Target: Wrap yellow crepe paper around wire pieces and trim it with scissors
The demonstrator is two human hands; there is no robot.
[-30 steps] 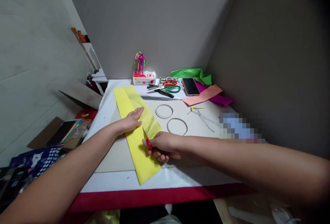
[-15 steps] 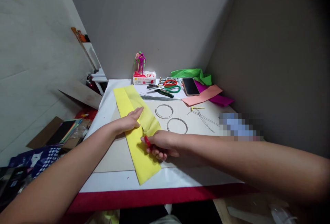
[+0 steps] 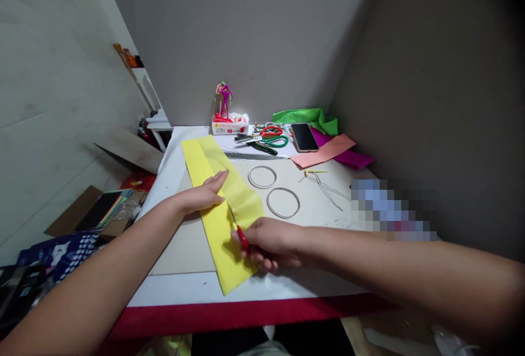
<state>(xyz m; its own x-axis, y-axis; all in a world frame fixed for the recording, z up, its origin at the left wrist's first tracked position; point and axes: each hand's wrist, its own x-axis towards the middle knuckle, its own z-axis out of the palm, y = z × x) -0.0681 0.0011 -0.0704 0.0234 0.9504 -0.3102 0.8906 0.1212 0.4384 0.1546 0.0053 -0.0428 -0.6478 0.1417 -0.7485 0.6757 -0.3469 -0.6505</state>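
Note:
A long strip of yellow crepe paper [image 3: 218,234] lies folded on a beige board [image 3: 182,249]. My left hand [image 3: 203,194] presses flat on the strip, fingers spread a little. My right hand [image 3: 270,244] grips a slim red-handled cutter [image 3: 241,237], and its thin blade rests on the yellow paper near my left fingertips. The blade tip is hard to make out against the paper. Two thin wire rings [image 3: 262,177] lie on the white sheet to the right of the strip.
Scissors with green handles [image 3: 275,141], a smartphone [image 3: 304,137], a tissue box [image 3: 229,124] and a pink figure [image 3: 223,100] stand at the table's far end, among sheets of coloured paper [image 3: 324,151]. A red edge [image 3: 246,315] borders the near side. Walls close in on both sides.
My right hand and the red-handled cutter have moved down the strip, toward me and slightly right. My left hand has stayed in place on the paper.

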